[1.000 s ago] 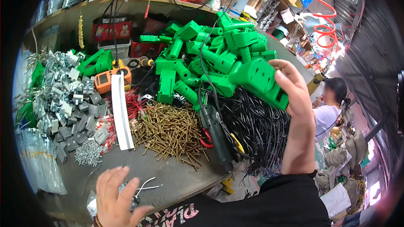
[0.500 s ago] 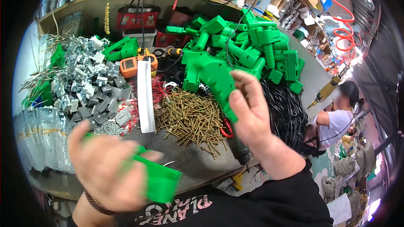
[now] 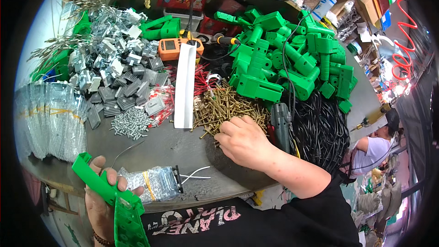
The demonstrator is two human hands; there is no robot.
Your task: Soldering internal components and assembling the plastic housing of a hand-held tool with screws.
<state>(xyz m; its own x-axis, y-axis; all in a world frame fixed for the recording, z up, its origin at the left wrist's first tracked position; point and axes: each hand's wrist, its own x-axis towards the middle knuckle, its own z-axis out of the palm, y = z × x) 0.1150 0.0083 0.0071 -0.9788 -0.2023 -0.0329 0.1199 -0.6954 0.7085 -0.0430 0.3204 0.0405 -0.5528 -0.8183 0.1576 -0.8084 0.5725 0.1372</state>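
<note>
Green moulded plastic housings (image 3: 292,59) lie heaped at the far right of the round grey table (image 3: 183,148), blocky and ribbed, the largest mass in view. To their left sits a pile of silvery finned metal blocks (image 3: 114,77), dull and sharp-edged, with a long white plastic strip (image 3: 185,87) lying between the two heaps. Black cable coils (image 3: 320,128) spread on the right beside a dark power screwdriver (image 3: 280,126). Near the middle lies a loose scatter of thin, glinting brass-coloured screws (image 3: 226,107).

Half a second ago the right hand was lifted beside a green part near the heap; now the right hand (image 3: 242,142) is down at the near edge of the screws, fingers curled into them, though whether any screw is pinched I cannot tell. Judging by that, a screw is being picked for the piece in the other hand. The left hand (image 3: 103,196), near left, has dropped toward the table edge and is closed around a long green plastic housing (image 3: 109,196), held at a slant beside a clear bag of small metal parts (image 3: 151,184).
</note>
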